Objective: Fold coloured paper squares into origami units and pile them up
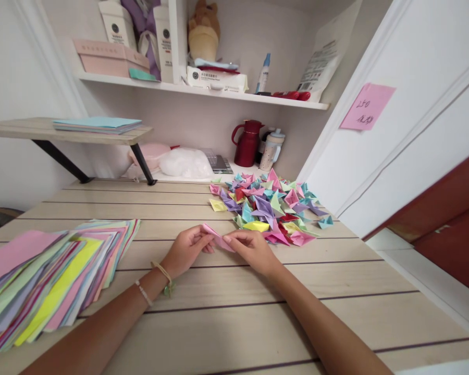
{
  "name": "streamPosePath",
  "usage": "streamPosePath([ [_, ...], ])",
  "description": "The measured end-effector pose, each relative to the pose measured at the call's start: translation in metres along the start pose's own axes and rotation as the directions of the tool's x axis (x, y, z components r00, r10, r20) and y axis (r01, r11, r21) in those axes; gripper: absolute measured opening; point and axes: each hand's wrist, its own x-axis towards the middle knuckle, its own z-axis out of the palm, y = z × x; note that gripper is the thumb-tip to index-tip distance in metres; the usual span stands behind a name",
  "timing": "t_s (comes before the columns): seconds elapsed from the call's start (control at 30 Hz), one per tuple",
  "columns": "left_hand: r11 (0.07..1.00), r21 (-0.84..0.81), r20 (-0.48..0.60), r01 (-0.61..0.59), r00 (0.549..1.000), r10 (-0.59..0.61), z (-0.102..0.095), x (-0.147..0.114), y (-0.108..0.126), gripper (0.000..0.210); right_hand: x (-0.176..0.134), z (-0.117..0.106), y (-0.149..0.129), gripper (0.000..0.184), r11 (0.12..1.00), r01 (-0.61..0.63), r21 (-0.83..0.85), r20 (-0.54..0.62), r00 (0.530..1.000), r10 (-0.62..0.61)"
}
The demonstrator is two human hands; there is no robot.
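A small folded piece of pink paper (218, 237) is held between my two hands, just above the middle of the table. My left hand (188, 247) pinches its left end between thumb and fingers. At the other end, my right hand (254, 249) grips the paper with thumb and fingertips. My fingers cover part of the folds. Right behind my right hand lies a heap of folded paper boats (263, 208) in pink, purple, blue, green, yellow and red. Left of my left arm, a fanned stack of coloured paper sheets (58, 281) rests on the table.
The slatted wooden table (234, 323) reaches a white shelf unit at the back. A small raised wooden shelf (19, 129) bears blue sheets (97, 124). A red jug (248, 143) and a cup (272, 150) stand behind the boats. A pink note (368, 106) sticks to the right wall.
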Motion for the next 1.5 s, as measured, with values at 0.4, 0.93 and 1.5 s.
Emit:
streamPosePath([
  [0.4,0.996,0.088,0.032,-0.016,0.999,0.014,0.004,-0.006,0.014,0.023,0.000,0.003,0.006,0.033,0.998,-0.017,0.059,0.087,0.996,0.012],
  [0.93,0.999,0.006,0.011,-0.052,0.999,0.052,0.001,-0.001,0.000,0.020,0.002,0.004,0.011,0.033,0.953,-0.135,0.272,0.140,0.985,0.100],
  [1.5,0.986,-0.167,-0.027,-0.010,1.000,0.006,0.009,-0.005,0.010,0.026,-0.002,0.003,0.010,0.038,0.962,0.153,-0.226,-0.078,0.982,-0.174],
])
